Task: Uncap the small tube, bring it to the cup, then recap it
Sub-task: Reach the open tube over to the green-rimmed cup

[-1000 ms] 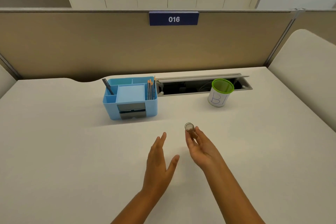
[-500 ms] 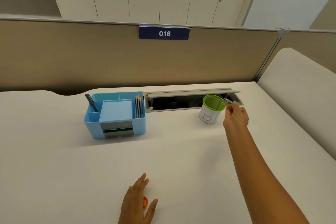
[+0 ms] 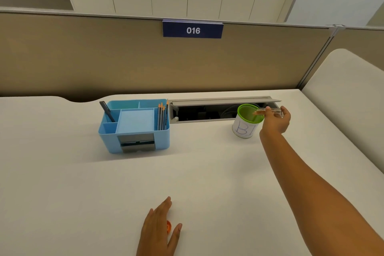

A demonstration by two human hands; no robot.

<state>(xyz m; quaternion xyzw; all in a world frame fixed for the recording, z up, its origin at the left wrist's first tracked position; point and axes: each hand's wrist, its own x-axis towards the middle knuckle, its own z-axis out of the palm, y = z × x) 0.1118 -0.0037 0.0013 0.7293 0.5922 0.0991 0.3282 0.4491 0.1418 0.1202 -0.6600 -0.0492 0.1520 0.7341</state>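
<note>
My right hand (image 3: pixel 275 121) is stretched out to the white cup with a green rim (image 3: pixel 247 122) at the back right. It holds the small clear tube (image 3: pixel 268 111) lying nearly level, its open end over the cup's mouth. Near the front edge, my left hand (image 3: pixel 159 230) rests low over the desk with the orange cap (image 3: pixel 168 227) showing between palm and thumb; the cap is mostly hidden.
A blue desk organiser (image 3: pixel 135 125) with pencils and a pen stands left of centre. Behind the cup an open cable tray (image 3: pixel 207 110) is sunk in the white desk (image 3: pixel 207 172). A beige partition with a "016" sign (image 3: pixel 192 30) closes the back.
My right hand carried the tube from the desk's middle out to the cup and tipped it over the rim. My left hand dropped back toward me with the orange cap.
</note>
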